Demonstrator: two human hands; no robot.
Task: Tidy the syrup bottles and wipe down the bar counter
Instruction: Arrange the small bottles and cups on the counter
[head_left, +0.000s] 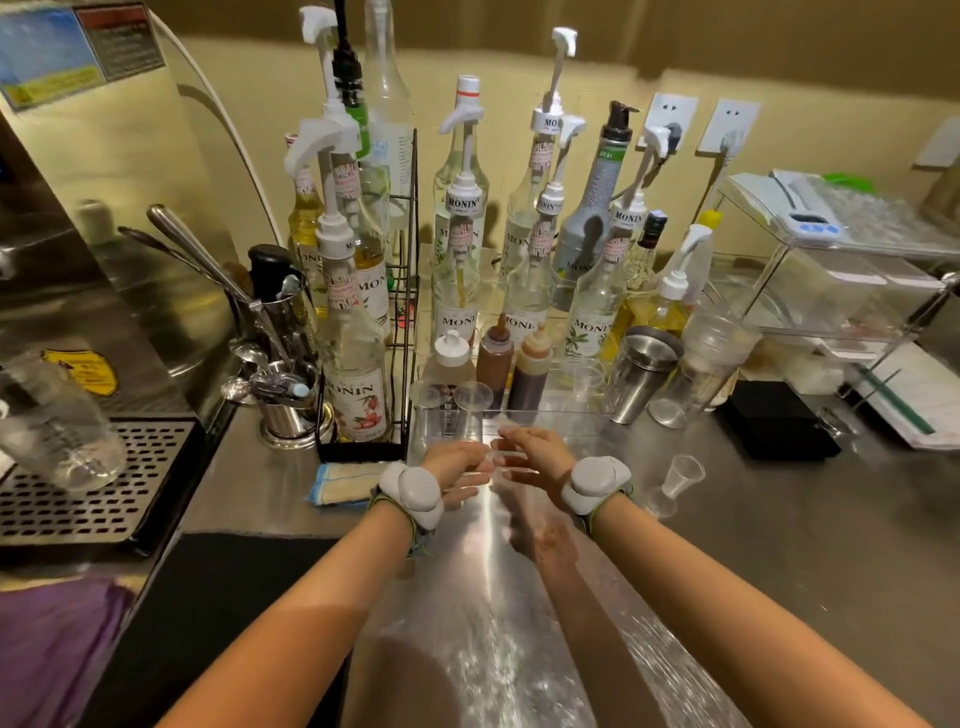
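Several Monin syrup bottles (464, 260) with white pumps stand at the back of the steel bar counter (519, 597). More of them sit in a black wire rack (358, 374) to the left. In front of the bottles is a clear acrylic tray (561, 413) holding brown squeeze bottles (529, 371) and plastic cups. My left hand (457, 465) and my right hand (537, 454) meet at the tray's near edge, thumbs above and fingers below, and seem to pinch its clear wall. A folded blue and yellow cloth (343, 483) lies left of my left hand.
A steel machine with a perforated drip tray (78, 478) fills the left side. A cup of spoons (285, 400) stands beside the rack. To the right are a steel shaker (641, 374), a black scale (774, 423), a small plastic cup (683, 475) and a clear shelf unit (831, 270).
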